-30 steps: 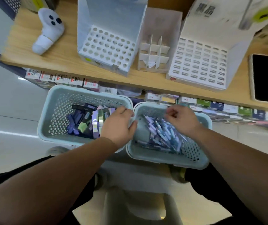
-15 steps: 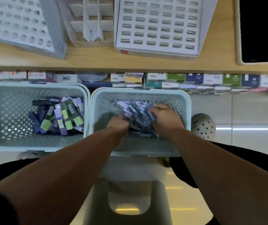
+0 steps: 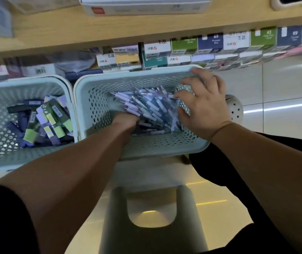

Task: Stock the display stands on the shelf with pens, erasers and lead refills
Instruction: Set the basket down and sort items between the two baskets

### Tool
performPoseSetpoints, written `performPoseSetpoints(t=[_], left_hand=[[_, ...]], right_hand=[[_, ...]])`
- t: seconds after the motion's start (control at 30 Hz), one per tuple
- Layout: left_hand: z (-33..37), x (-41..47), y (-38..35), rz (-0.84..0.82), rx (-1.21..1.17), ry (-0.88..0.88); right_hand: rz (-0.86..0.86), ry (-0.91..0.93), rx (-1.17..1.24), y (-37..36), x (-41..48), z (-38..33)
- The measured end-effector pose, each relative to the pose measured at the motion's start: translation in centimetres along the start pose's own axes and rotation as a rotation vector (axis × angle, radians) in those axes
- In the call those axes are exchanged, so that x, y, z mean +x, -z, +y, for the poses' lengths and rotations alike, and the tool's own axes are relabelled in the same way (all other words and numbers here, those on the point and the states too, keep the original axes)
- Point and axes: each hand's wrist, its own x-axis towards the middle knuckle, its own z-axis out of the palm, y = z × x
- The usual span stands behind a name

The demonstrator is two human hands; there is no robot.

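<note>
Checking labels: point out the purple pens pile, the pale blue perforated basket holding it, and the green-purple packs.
Purple pens pile (image 3: 146, 105): head view, middle of the heap.
Pale blue perforated basket (image 3: 128, 72): head view, far rim.
Green-purple packs (image 3: 59, 116): head view, one pack's face.

Wrapped lilac-and-blue pens (image 3: 146, 105) lie heaped in the right basket (image 3: 128, 74); green-and-purple packs (image 3: 51, 121) in the left basket (image 3: 18, 83).

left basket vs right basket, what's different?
Left basket holds flat green and purple packs; right basket holds a heap of pens. Left basket has no hand in it; in the right basket the left hand digs into the pens, its fingers hidden, and the right hand spreads over them. Left basket is cut off at the frame edge; right basket shows whole. Shared: pale perforated plastic, side by side.
</note>
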Motion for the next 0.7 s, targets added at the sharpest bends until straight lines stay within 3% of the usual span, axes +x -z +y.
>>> performPoseSetpoints(t=[0.43, 0.7], left_hand=[[0.2, -0.2, -0.5, -0.140, -0.189, 0.049], [1.1, -1.4, -1.1, -0.140, -0.273, 0.065]], right_hand=[[0.048, -0.011, 0.028, -0.4, -0.1, 0.1], [0.052, 0.004, 0.007, -0.4, -0.1, 0.1]])
